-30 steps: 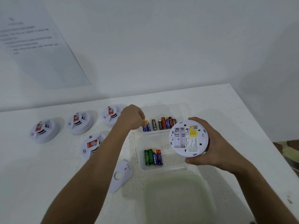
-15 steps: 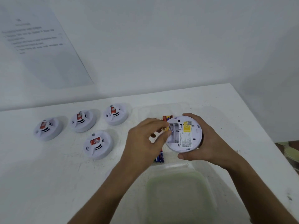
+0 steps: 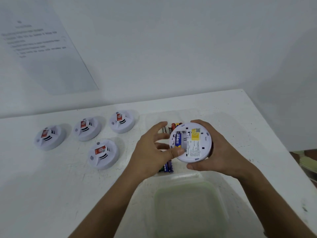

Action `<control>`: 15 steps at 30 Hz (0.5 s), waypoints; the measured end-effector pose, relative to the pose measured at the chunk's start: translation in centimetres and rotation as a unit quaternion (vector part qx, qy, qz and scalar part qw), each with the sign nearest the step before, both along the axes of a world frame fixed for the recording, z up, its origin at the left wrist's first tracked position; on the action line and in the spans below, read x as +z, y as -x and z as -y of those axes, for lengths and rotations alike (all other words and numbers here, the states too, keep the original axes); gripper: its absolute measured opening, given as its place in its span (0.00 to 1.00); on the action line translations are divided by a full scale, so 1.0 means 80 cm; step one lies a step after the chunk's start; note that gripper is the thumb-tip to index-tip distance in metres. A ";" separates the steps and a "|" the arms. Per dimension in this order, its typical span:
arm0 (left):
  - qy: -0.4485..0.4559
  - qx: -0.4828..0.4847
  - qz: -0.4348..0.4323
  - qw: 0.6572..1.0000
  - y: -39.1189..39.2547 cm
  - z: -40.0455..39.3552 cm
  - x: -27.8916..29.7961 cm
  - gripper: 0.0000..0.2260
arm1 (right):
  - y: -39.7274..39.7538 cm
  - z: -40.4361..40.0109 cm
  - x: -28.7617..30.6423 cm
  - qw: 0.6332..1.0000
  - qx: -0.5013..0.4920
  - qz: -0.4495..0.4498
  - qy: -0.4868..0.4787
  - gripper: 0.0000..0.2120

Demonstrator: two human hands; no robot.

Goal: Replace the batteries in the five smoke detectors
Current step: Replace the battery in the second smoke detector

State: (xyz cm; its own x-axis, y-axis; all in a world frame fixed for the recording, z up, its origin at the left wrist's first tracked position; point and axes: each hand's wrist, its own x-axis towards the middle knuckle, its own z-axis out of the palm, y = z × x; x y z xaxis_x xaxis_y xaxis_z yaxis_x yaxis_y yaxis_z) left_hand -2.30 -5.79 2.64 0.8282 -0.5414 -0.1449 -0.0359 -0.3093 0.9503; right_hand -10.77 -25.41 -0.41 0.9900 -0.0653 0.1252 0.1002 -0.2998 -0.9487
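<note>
right hand [image 3: 221,152] gripped the upturned smoke detector [image 3: 191,142] above the battery tray [image 3: 171,174]; left hand [image 3: 154,152] thumb pressed a blue battery [image 3: 178,139] into its compartment, other fingers loosely spread.

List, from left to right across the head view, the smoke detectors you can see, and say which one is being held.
Leftmost detector → second detector → front detector → third back-row detector → held detector, gripped by the right hand.

Smoke detectors: five. Four rest on the worktop [image 3: 240,117] at [image 3: 49,137], [image 3: 86,128], [image 3: 122,121], [image 3: 103,154]; one [image 3: 193,143] is held. Hands: two. Clear containers: two.
</note>
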 end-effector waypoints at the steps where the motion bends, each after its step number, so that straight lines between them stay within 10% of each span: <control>1: -0.005 -0.003 -0.031 0.999 -0.003 0.000 0.002 0.36 | -0.001 -0.001 0.000 1.000 0.003 -0.001 -0.001 0.46; 10: 0.013 0.015 -0.086 0.996 -0.014 0.006 -0.001 0.28 | -0.005 -0.002 -0.004 1.000 0.006 -0.013 -0.007 0.46; 15: -0.064 0.041 0.048 0.996 -0.040 0.012 0.003 0.18 | -0.005 0.001 -0.007 1.000 -0.016 -0.016 -0.015 0.46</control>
State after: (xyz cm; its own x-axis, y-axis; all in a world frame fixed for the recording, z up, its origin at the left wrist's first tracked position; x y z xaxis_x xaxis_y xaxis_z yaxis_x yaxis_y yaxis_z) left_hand 0.93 -6.74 2.85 0.8822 -0.4537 -0.1260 -0.0946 -0.4330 0.8964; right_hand -10.38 -25.51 -0.98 0.9908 -0.1001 0.0913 0.0608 -0.2735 -0.9599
